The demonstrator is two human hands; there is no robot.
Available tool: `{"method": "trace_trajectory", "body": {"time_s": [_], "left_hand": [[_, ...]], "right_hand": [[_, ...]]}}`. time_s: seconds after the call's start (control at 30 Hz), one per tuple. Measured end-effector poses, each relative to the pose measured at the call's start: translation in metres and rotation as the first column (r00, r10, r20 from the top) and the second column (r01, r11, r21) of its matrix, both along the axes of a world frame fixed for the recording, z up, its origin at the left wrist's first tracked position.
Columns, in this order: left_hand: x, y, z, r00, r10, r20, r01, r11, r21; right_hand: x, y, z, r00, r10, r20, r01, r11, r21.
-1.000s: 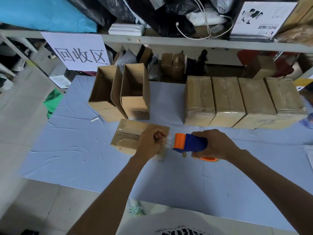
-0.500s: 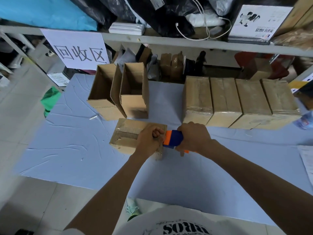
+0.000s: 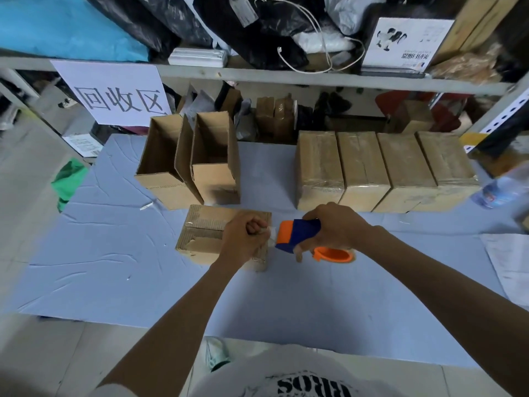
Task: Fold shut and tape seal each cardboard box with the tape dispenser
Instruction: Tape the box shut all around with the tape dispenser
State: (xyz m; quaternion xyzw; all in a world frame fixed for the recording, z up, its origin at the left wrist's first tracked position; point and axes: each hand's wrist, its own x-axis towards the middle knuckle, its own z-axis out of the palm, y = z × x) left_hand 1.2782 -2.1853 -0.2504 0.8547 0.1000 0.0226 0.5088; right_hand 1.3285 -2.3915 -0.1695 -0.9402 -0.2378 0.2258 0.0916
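Closed box (image 3: 200, 236), centre of table (image 3: 114, 267), just left of tape dispenser (image 3: 297, 234). Left hand (image 3: 243, 239) fisted at box's right end, pinching tape end (image 3: 272, 232); right hand (image 3: 335, 227) wrapped round dispenser. Risk: taut strip slips from pinch or twists, sealing crooked.

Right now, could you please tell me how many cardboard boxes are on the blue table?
7: four taped boxes in a row back right, two open boxes back left, one box under the left hand. Others may hide behind them.
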Motion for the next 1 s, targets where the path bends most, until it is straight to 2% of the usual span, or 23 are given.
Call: {"method": "trace_trajectory", "body": {"time_s": [0.13, 0.33, 0.57, 0.8, 1.0], "left_hand": [[0.002, 0.001, 0.000, 0.999, -0.004, -0.042, 0.003, 0.999, -0.032], [0.003, 0.000, 0.001, 0.999, 0.002, -0.039, -0.002, 1.000, -0.006], [0.006, -0.003, 0.001, 0.998, 0.005, -0.067, -0.007, 1.000, -0.027], [0.005, -0.007, -0.004, 0.999, 0.015, -0.028, -0.016, 1.000, -0.014], [0.001, -0.010, -0.002, 0.998, 0.041, -0.042, -0.042, 0.999, -0.016]], "right_hand": [[0.002, -0.009, 0.001, 0.999, -0.004, -0.034, 0.005, 0.999, 0.034], [0.006, 0.020, -0.012, 0.990, 0.122, 0.072, -0.113, 0.986, -0.121], [-0.002, 0.045, -0.020, 0.992, 0.020, 0.126, -0.001, 0.989, -0.147], [-0.016, 0.058, -0.012, 0.973, 0.016, 0.230, 0.033, 0.977, -0.209], [-0.019, 0.057, -0.010, 0.982, -0.079, 0.175, 0.109, 0.979, -0.172]]}}
